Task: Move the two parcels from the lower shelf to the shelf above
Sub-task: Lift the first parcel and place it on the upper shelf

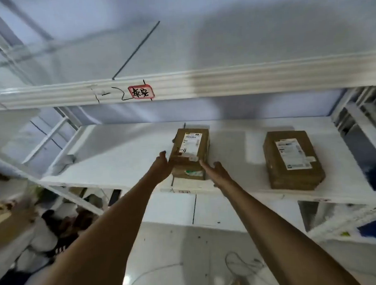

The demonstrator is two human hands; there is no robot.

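Note:
Two brown cardboard parcels with white labels lie flat on the white lower shelf (122,149). The left parcel (190,146) sits near the shelf's middle, marked "2-4". The right parcel (292,159) lies apart from it, further right. My left hand (161,165) is at the near left corner of the left parcel, fingers spread and touching its side. My right hand (216,170) is at its near right corner, fingers spread against the edge. Neither hand has closed around the box. The shelf above (244,79) shows its white front rail with a red tag (141,92).
White shelf uprights (351,113) stand at the right end, and diagonal braces (53,135) at the left. Below the lower shelf are a further white shelf (207,208), blue items at right and bags and clutter at lower left. A wire lies on the floor.

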